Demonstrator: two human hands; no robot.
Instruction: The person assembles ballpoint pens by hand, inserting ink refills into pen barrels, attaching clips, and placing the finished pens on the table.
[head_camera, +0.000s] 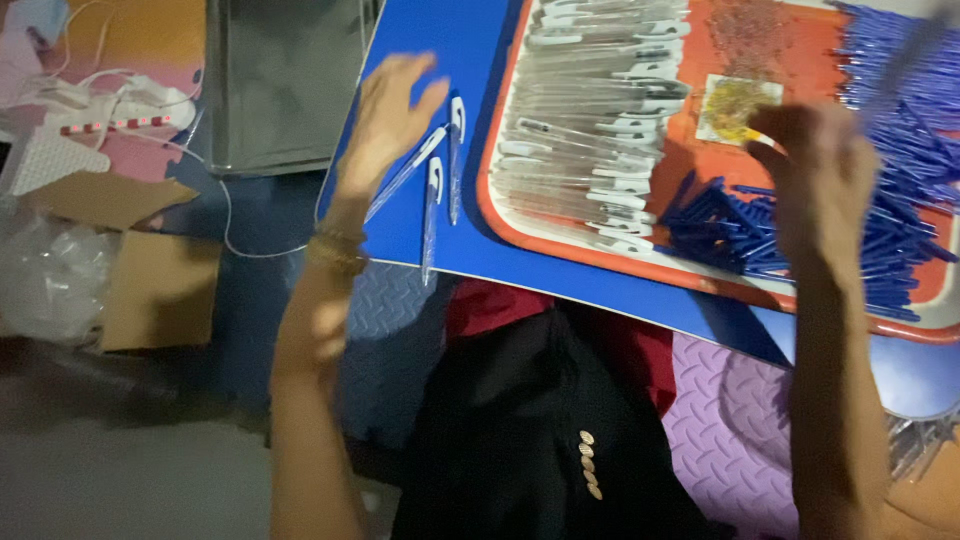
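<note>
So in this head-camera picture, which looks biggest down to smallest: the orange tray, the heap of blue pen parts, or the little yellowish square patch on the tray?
1. Orange tray, though it runs out of frame.
2. Heap of blue pen parts, partly behind the right hand.
3. Yellowish square patch, plainly smallest.

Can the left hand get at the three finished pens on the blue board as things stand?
Probably yes. The left hand is open just left of the pens, which lie loose on the blue board outside the orange tray, with nothing between them.
</note>
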